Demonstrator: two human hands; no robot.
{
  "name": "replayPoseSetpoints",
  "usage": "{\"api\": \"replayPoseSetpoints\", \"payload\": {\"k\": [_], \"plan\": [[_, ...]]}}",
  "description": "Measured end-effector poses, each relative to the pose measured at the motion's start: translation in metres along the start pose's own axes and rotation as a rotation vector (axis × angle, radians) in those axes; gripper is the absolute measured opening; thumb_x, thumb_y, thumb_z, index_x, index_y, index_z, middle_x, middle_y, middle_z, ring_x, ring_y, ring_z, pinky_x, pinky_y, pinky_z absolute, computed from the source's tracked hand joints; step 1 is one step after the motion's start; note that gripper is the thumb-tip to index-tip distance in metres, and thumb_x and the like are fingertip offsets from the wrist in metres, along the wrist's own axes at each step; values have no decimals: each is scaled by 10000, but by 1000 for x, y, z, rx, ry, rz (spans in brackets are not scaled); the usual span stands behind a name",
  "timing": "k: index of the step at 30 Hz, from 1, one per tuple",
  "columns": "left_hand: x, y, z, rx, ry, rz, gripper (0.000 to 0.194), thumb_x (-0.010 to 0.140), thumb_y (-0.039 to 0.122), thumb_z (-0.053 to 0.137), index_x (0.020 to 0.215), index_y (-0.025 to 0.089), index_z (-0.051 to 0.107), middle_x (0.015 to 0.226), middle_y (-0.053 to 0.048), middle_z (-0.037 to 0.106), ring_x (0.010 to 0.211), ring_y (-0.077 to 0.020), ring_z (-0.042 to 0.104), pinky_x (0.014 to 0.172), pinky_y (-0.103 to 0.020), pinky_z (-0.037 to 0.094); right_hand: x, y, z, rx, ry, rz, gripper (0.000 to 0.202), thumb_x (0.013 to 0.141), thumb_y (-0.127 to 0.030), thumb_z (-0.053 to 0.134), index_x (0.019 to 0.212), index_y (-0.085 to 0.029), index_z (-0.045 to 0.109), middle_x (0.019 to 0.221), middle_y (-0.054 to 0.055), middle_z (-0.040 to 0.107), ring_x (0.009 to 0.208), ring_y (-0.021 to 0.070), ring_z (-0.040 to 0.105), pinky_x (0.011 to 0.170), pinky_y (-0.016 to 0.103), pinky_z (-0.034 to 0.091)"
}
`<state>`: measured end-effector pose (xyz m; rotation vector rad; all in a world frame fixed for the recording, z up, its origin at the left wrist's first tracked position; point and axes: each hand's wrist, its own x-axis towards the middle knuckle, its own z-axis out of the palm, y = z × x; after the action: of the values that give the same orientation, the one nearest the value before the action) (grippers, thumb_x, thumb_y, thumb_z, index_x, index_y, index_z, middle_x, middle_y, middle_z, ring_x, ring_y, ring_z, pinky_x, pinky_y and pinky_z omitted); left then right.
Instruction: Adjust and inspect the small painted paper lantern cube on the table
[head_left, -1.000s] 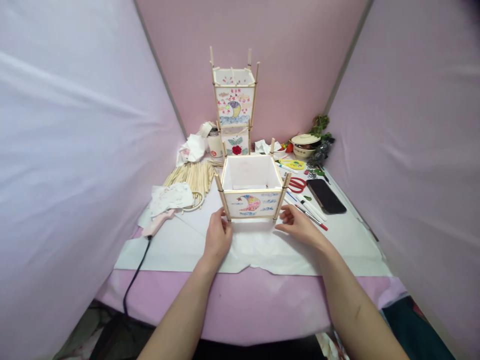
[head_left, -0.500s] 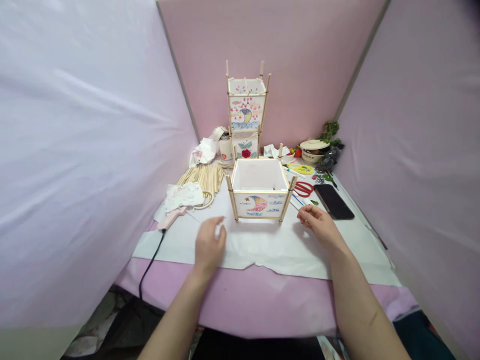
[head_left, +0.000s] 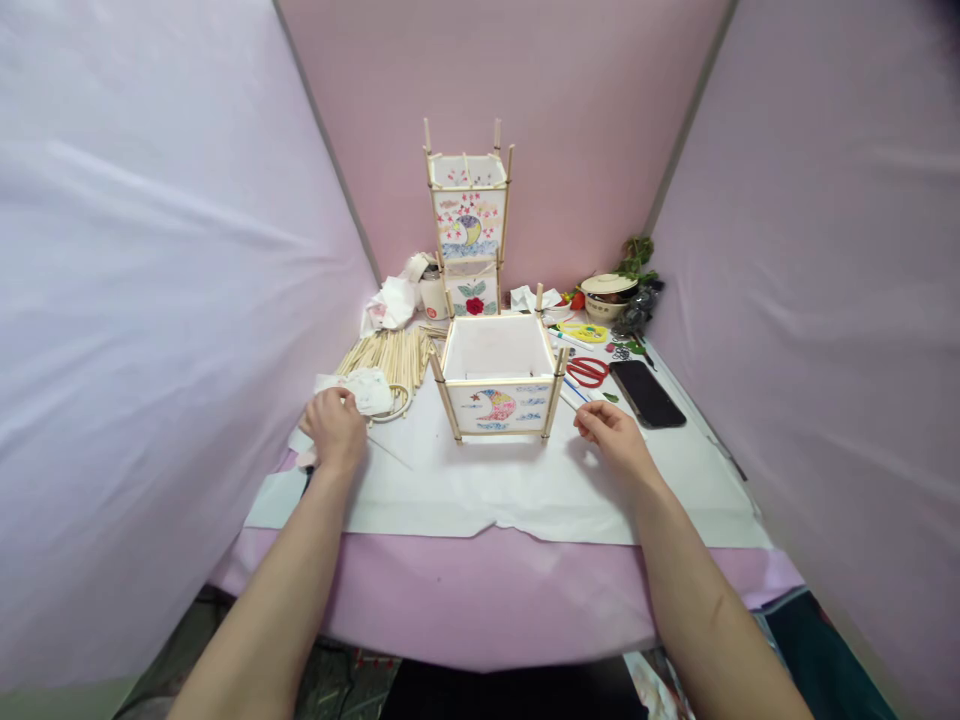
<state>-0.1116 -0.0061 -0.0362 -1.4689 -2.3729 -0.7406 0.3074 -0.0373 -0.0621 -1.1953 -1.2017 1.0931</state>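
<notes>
My left hand (head_left: 334,432) is closed over a pink glue gun (head_left: 306,458) at the left of the table, hiding most of it. A thin wire-like strand (head_left: 390,452) lies on the sheet to its right. My right hand (head_left: 611,435) has its thumb and fingers pinched together, just right of a square paper lantern frame (head_left: 493,410); whether anything is in the pinch I cannot make out. The lantern frame stands upright, with wooden sticks at its corners and a moon and clouds drawn on its front panel.
Behind stands a taller painted lantern tower (head_left: 470,220). Bamboo sticks (head_left: 397,352), a hoop (head_left: 401,405) and a stained cloth (head_left: 367,388) lie left. Red scissors (head_left: 589,372), a phone (head_left: 647,393) and a lidded bowl (head_left: 606,298) sit right. White sheeting (head_left: 435,505) covers the table.
My left hand has moved left from in front of the lantern frame onto the glue gun. My right hand stays pinched beside the frame. The whole view has shifted a little.
</notes>
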Motion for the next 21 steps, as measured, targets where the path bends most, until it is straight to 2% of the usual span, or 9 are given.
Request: {"api": "replayPoseSetpoints", "payload": {"k": [3, 5, 6, 10, 12, 14, 16, 19, 21], "plan": [[-3, -5, 4, -7, -126, 29, 361, 845, 335, 524, 1172, 189, 568, 1159, -127, 617, 1135, -337, 452, 919, -489, 322, 0, 3, 3, 76, 3, 5, 223, 750, -412, 671, 782, -200, 608, 703, 12, 618, 605, 124, 497, 571, 255, 382], [-1, -6, 6, -11, -200, 39, 276, 841, 307, 516, 1058, 187, 638, 1081, -124, 654, 1104, -341, 472, 914, -499, 311, -1, 4, 5, 91, -7, 19, 211, 746, -394, 676, 773, -195, 611, 699, 12, 617, 605, 121, 495, 570, 251, 383], [0, -6, 6, -18, -186, 35, 249, 852, 291, 492, 1000, 178, 658, 1056, -127, 661, 1091, -337, 480, 914, -499, 307, -1, 4, 6, 95, -8, 28, 205, 744, -386, 679, 768, -193, 613, 697, 10, 617, 605, 119, 494, 570, 247, 382], [-9, -2, -11, -122, 141, 6, 264, 884, 301, 453, 959, 142, 651, 1027, -138, 654, 1079, -317, 501, 921, -487, 334, -2, 0, 8, 211, 7, 62, 187, 736, -359, 704, 751, -192, 621, 684, -3, 610, 599, 105, 489, 564, 225, 383], [-34, 8, -28, -252, 308, 42, 245, 889, 311, 469, 942, 134, 631, 978, -129, 654, 1067, -301, 520, 940, -481, 356, -3, -5, 10, 363, 7, 90, 186, 727, -347, 717, 726, -189, 619, 668, -9, 597, 582, 95, 480, 552, 214, 384], [-76, 27, -45, -475, 387, 181, 200, 883, 278, 491, 981, 136, 592, 1008, -119, 638, 1042, -259, 550, 948, -446, 397, -5, -10, 13, 564, -7, 137, 208, 734, -371, 708, 710, -188, 613, 653, -14, 582, 566, 89, 474, 541, 208, 392], [-130, 57, -58, -734, 323, 318, 159, 870, 218, 519, 1011, 157, 558, 1091, -111, 618, 1071, -230, 562, 961, -416, 424, -8, -16, 18, 764, -34, 193, 246, 754, -427, 676, 720, -193, 610, 668, -12, 584, 581, 96, 494, 544, 213, 414], [-204, 119, -63, -1026, -43, 487, 195, 884, 141, 495, 1068, 191, 536, 1172, -97, 612, 1135, -201, 560, 978, -375, 445, -12, -18, 28, 925, -68, 259, 310, 768, -507, 630, 746, -199, 612, 717, 0, 608, 639, 119, 545, 572, 238, 455], [-234, 164, -57, -1159, -261, 500, 193, 912, 141, 448, 1080, 202, 523, 1263, -105, 579, 1219, -206, 513, 1022, -392, 424, -14, -15, 32, 875, -58, 250, 354, 767, -554, 608, 743, -201, 609, 709, 11, 619, 644, 137, 565, 576, 259, 474]]}}
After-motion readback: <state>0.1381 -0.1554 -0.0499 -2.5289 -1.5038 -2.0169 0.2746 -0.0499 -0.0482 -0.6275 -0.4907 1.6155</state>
